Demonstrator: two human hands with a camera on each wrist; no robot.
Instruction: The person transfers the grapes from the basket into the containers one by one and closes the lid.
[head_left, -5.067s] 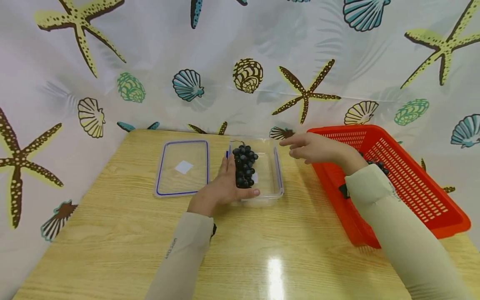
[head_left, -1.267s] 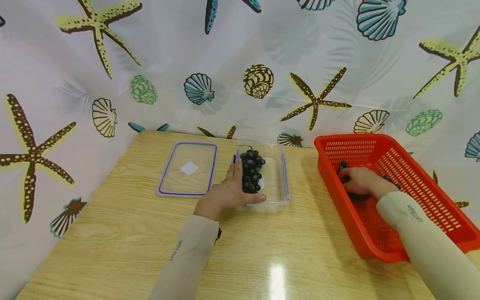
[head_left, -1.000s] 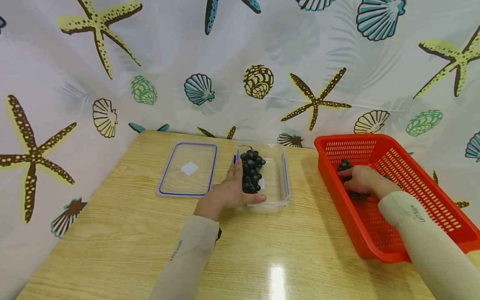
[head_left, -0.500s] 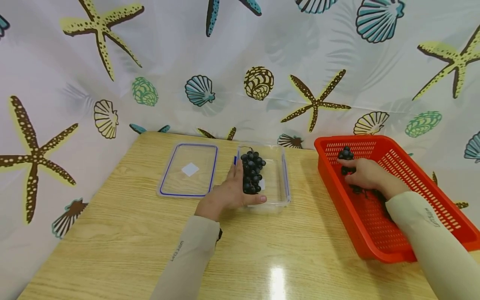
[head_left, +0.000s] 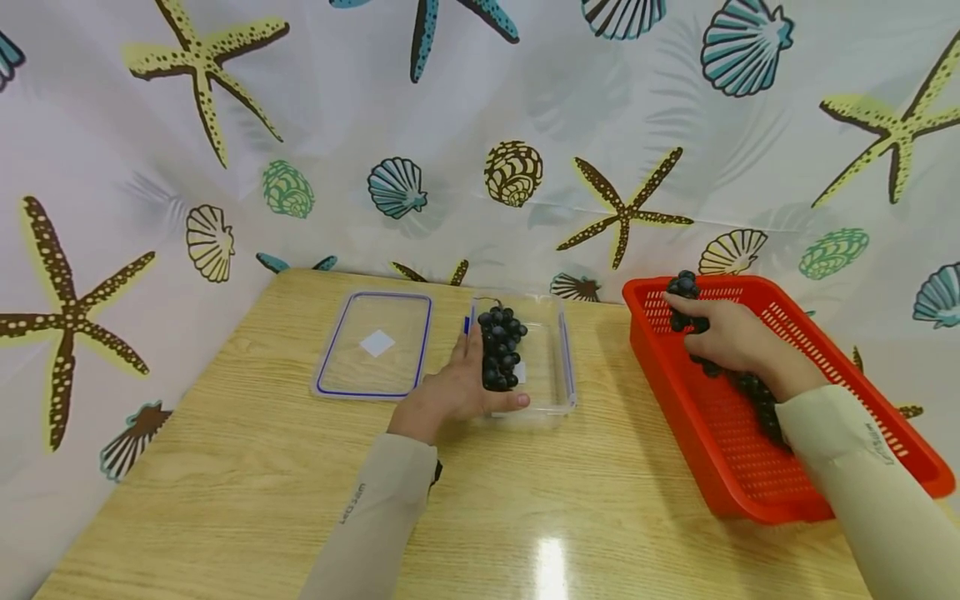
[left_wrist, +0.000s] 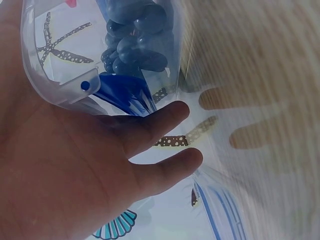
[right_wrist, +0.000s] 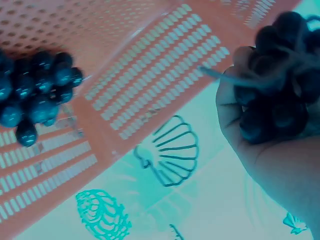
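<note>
My right hand [head_left: 731,337] grips a bunch of dark grapes [head_left: 684,285] at the back left of the red basket [head_left: 675,429], its top level with the rim. Thin stems show on that bunch in the right wrist view. Another dark bunch [head_left: 761,407] lies in the basket, partly under my forearm. My left hand [head_left: 446,392] lies against the left side of a clear plastic container [head_left: 568,367], fingers straight along its wall and thumb across the front. Inside the container, along its left side, lies one more bunch of grapes [head_left: 501,354].
A clear lid [head_left: 401,333] with a blue seal lies flat left of the container. Both stand on a wooden table [head_left: 247,467]. A white curtain [head_left: 450,92] printed with shells and starfish hangs close behind.
My right hand has gone from beside the container into the basket, taken hold of a grape bunch and raised it toward the back rim. My left hand has stayed at the container.
</note>
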